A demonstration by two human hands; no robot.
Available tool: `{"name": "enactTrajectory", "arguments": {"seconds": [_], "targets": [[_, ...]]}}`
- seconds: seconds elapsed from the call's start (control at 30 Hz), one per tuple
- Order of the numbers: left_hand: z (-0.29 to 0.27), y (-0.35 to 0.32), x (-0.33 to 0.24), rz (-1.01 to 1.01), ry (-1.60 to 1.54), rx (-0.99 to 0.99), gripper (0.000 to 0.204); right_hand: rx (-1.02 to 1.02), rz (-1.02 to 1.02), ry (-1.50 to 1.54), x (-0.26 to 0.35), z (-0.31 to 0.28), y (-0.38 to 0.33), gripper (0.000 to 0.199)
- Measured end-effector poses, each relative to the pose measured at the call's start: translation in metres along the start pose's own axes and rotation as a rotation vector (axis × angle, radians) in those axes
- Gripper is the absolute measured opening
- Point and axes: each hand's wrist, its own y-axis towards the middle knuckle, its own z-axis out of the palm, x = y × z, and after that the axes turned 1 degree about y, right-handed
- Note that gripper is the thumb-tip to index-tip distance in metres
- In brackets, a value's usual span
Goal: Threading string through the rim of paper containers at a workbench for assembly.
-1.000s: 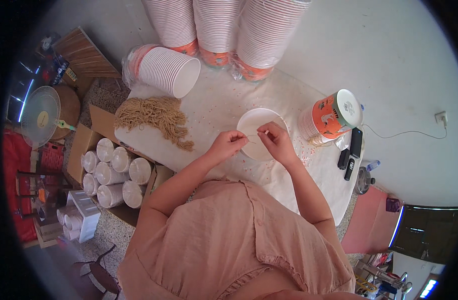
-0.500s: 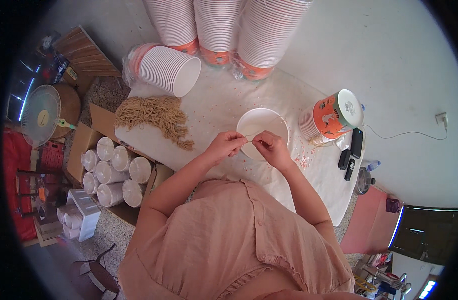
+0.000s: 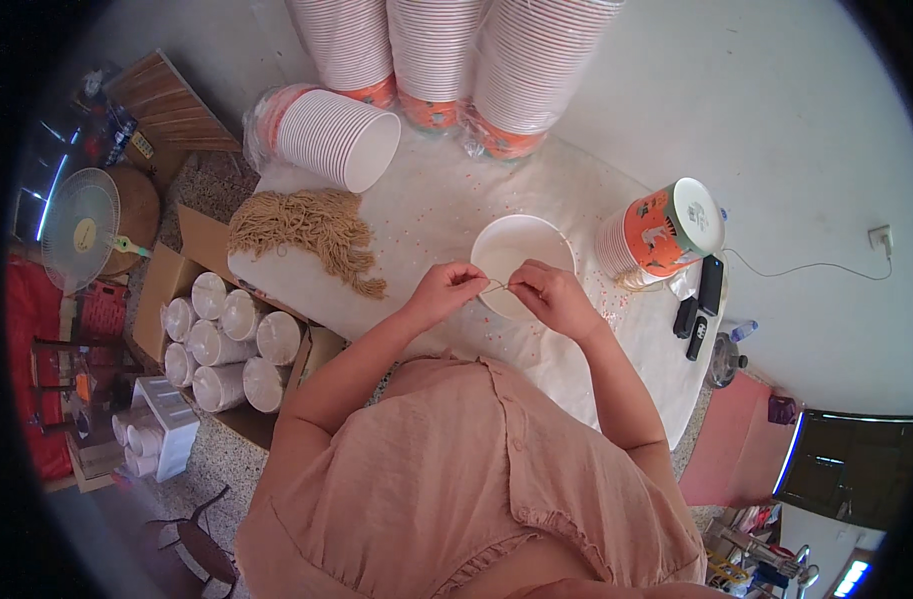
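A thin tan string (image 3: 498, 287) is pinched between my two hands, over the near rim of a white paper tub (image 3: 498, 240). My left hand (image 3: 450, 293) has its fingertips pressed together on one side of it. On the other side, the fingers of my right hand (image 3: 553, 298) close on the string, a short gap apart from the left. A bundle of tan strings (image 3: 305, 232) lies on the table to the left. Right of the tub stands an upside-down stack of orange and green printed tubs (image 3: 661, 236), with some tan string at its foot.
Tall wrapped stacks of tubs (image 3: 432, 60) stand at the back, and another stack (image 3: 327, 138) lies on its side. Small pink bits dot the white-covered table (image 3: 432, 215). Black devices (image 3: 711, 286) sit at the right edge. A carton of wrapped white stacks (image 3: 217, 341) is at the left.
My right hand has shifted slightly to the right and turned, widening the gap to my left hand. Both hands still pinch the string.
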Motion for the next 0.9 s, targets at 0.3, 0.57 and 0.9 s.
{"name": "enactTrajectory", "arguments": {"seconds": [0.3,0.57,0.9], "targets": [[0.008,0.000,0.002,0.091,-0.010,0.067,0.018,-0.018,0.032,0.008,-0.012,0.016,0.010,0.003],[0.008,0.000,0.004,0.062,0.065,0.035,0.015,-0.032,0.057,0.065,-0.014,0.019,0.009,0.002],[0.014,-0.002,0.003,0.282,0.202,-0.100,0.010,0.050,0.276,0.442,-0.041,0.037,0.003,0.007]]}}
